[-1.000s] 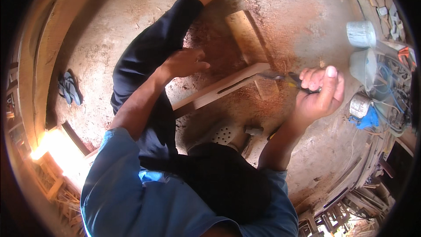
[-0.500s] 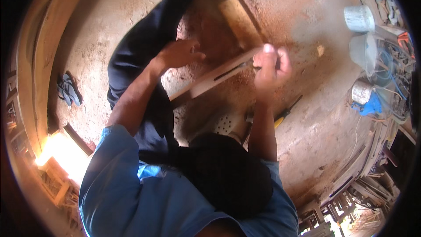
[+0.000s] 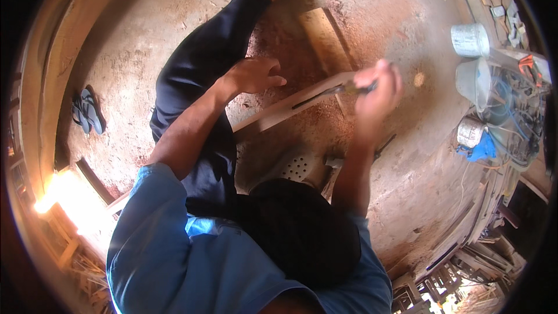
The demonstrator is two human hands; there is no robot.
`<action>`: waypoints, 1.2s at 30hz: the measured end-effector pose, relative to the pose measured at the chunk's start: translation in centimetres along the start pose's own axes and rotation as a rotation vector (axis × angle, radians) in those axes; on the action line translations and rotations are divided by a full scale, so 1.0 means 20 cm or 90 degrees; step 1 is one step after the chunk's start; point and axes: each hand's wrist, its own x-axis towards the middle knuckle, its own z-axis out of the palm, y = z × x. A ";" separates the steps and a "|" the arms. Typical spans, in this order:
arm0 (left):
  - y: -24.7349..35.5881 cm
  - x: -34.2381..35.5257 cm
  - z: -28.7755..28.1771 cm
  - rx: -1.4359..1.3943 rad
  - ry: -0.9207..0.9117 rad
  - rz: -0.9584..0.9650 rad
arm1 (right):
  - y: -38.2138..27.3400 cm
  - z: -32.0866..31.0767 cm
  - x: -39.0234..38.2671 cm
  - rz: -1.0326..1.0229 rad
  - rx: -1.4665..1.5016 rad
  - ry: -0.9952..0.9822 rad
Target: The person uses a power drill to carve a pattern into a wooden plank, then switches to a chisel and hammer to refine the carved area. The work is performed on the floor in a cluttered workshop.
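A wooden bar [image 3: 278, 115] with a narrow dark slot cut in it lies slantwise between my legs. My right hand [image 3: 379, 90] is closed round a narrow chisel-like tool [image 3: 333, 91], whose metal shaft lies along the bar by the end of the slot; motion blurs the fingers. My left hand [image 3: 256, 75] is just beyond the bar's near-left part, next to my left knee. Its fingers are apart and hold nothing.
A thick wooden block [image 3: 324, 38] lies on the floor ahead amid reddish shavings. A dark tool shaft [image 3: 386, 144] shows beside my right forearm. Buckets [image 3: 471, 40] and tangled cables stand at right. Flip-flops [image 3: 88, 110] lie at left, beside long timber beams [image 3: 58, 81].
My right hand has shifted slightly right and tilted, showing more of the tool. My left hand has moved a little right, still apart from the bar. The whole view has shifted slightly.
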 end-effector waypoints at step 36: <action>-0.01 0.00 0.00 0.006 0.016 0.025 | 0.14 -0.09 0.17 0.211 0.225 0.211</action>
